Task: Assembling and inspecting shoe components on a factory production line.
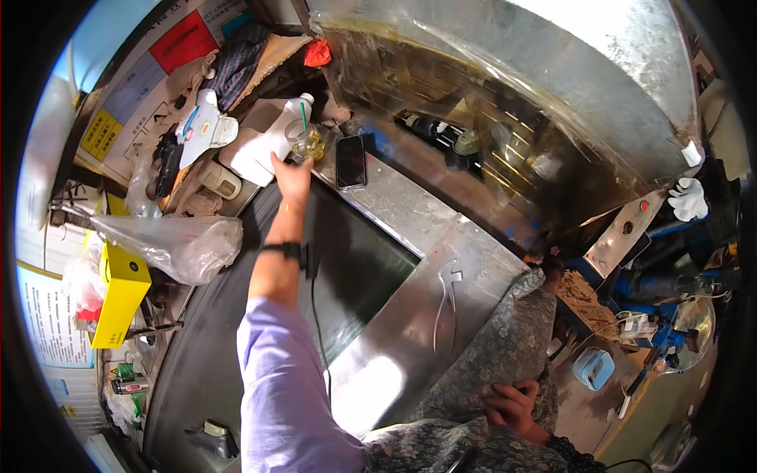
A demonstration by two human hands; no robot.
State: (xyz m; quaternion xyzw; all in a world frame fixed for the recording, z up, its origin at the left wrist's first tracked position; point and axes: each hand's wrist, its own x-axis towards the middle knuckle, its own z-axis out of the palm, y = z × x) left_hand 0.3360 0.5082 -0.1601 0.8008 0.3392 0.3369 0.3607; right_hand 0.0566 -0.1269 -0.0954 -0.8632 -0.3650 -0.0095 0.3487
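My left hand (292, 176), at the end of a lavender sleeve with a dark wrist strap, reaches far forward. Its thumb and fingers are apart, close to the near side of a clear cup (309, 145). Yellowish liquid and a green straw show in the cup. A white plastic jug (264, 134) stands just left of it, and a dark phone (351, 162) lies to its right on the metal ledge. Low on the right, my right hand (516, 406) rests against a dark floral apron (493, 351). Its fingers are curled; whatever is inside them is hidden.
A dark belt-like surface (229, 331) runs beneath my left arm. On the metal plate right of it lies a thin metal hand tool (448, 299). A yellow box (120, 296) and a clear plastic bag (185, 244) are on the left. A blue container (593, 368) sits at right.
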